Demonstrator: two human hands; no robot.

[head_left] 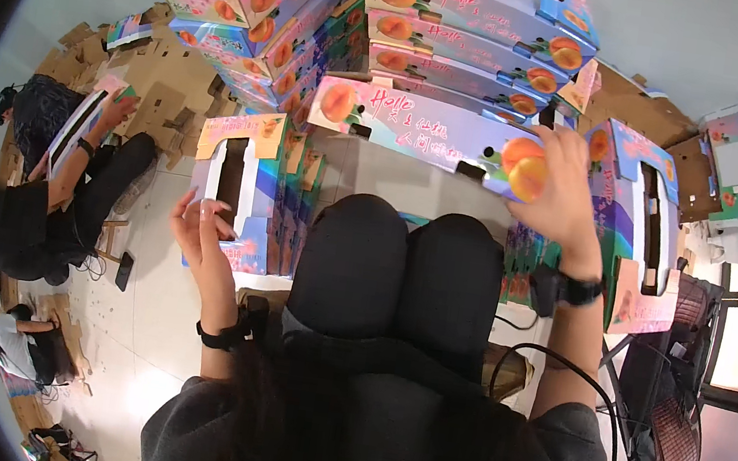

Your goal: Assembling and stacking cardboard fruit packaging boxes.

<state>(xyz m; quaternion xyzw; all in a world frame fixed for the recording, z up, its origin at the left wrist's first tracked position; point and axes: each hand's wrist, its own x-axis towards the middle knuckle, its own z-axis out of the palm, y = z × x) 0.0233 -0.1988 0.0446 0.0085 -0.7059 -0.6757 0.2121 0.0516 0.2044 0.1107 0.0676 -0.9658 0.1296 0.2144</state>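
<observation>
My right hand (565, 190) grips the right end of a long, narrow peach-printed cardboard box (434, 139). The box is tilted above my knees, its white and blue side with peach pictures facing me. My left hand (202, 232) has its fingers apart and slightly bent. It is beside an upright box (258, 215) with an orange top flap and a long dark slot, the nearest in a row of similar boxes; whether the fingertips touch it I cannot tell.
Stacked peach boxes (472, 33) stand ahead, with another stack (264, 4) to their left. Upright boxes (608, 193) stand at my right, near a dark bag (670, 405). A black cable (604, 400) runs by my right arm. Seated people (21, 224) work at left near flattened cardboard (164, 79).
</observation>
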